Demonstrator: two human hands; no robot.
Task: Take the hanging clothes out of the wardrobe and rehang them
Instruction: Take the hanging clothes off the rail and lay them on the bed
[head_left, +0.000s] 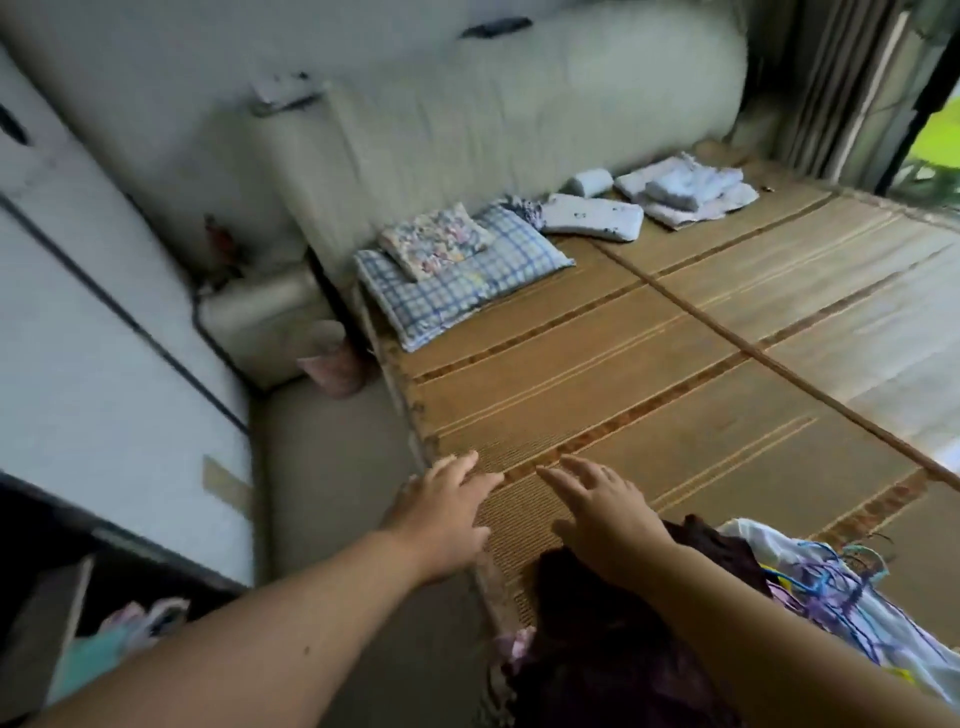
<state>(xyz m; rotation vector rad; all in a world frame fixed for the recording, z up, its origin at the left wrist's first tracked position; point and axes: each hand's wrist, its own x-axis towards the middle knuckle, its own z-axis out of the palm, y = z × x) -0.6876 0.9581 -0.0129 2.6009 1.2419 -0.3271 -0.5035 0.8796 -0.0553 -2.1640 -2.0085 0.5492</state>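
While both arms reach forward over the bed, the left hand (441, 512) hangs at 6 o'clock above the left edge of the tan woven straw mat (675, 364), with the right hand (608, 512) just beside it at 5 o'clock. Each grip is wide, fingers straight and spread, holding nothing. That mat edge runs from 12 down to 6 o'clock, bordered by a narrow strip of beige floor (332, 493). Bare mat stretches from the hands up to the blue checked pillow (467, 291) at 12 o'clock and out toward 3 o'clock.

At 5 o'clock, under the right forearm, a dark maroon garment (597, 649) lies heaped on the mat, touching a white garment (878, 644) tangled with blue and purple hangers (831, 582).

From 9 to 7 o'clock stands the white wardrobe with dark trim (104, 364). Its dark opening at 7 o'clock shows blurred pink and teal cloth (119, 631). Folded pale towels (685, 189) sit at 1 o'clock against the wall-side padding.
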